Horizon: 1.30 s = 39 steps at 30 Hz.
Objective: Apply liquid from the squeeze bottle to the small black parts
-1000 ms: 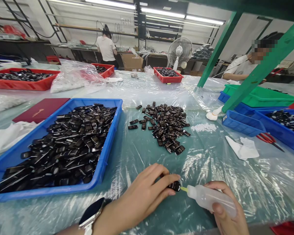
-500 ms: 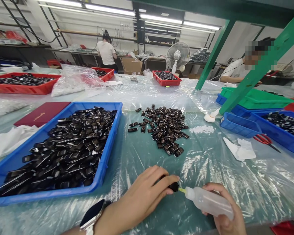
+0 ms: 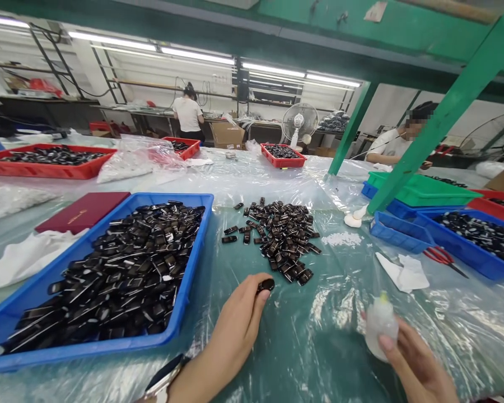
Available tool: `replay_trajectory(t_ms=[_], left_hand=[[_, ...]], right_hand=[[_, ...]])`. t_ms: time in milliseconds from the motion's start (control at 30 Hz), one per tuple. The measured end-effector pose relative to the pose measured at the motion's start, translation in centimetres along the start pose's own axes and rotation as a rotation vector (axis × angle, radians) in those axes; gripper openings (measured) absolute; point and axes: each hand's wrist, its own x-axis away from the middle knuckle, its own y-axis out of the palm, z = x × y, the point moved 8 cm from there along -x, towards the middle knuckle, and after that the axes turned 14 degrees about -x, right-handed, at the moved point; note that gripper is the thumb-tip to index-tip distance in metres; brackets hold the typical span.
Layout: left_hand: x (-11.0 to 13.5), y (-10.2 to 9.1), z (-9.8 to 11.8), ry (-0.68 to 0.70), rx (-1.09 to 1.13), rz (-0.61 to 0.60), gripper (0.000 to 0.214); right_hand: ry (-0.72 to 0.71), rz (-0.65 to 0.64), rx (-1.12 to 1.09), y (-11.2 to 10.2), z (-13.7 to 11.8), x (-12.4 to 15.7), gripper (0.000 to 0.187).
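Note:
Between the thumb and fingers of my left hand (image 3: 237, 324) is a small glossy black piece (image 3: 265, 286), its rounded end showing. My right hand (image 3: 415, 358) is wrapped round a translucent squeeze bottle (image 3: 380, 327), tilted up with its yellowish tip pointing away from me. Bottle and black piece are well apart. Just beyond my left hand lies a loose pile of small dark brown-black pieces (image 3: 283, 235). To the left, a blue tray (image 3: 195, 263) is heaped with longer black pieces (image 3: 130, 274).
Small white bits (image 3: 342, 239), a crumpled white tissue (image 3: 403, 273) and red-handled pliers (image 3: 439, 256) lie to the right. Behind them stand a narrow blue bin (image 3: 399, 232) and a slanting green post (image 3: 437, 117). A dark red box (image 3: 84, 211) sits left. Two people work farther back.
The bottle's tip has left the black piece; my right hand has drawn it right and turned it more upright. My left hand has shifted left and up, still holding the piece. The view tilted upward.

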Motion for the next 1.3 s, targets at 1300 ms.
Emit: replay_trajectory(t_ms=[1300], left_hand=[[0.8,-0.5,2.7,0.318,-0.109,0.152,0.021]], right_hand=[[0.169,-0.617,-0.227,15.4,-1.5,3.0,0.025]])
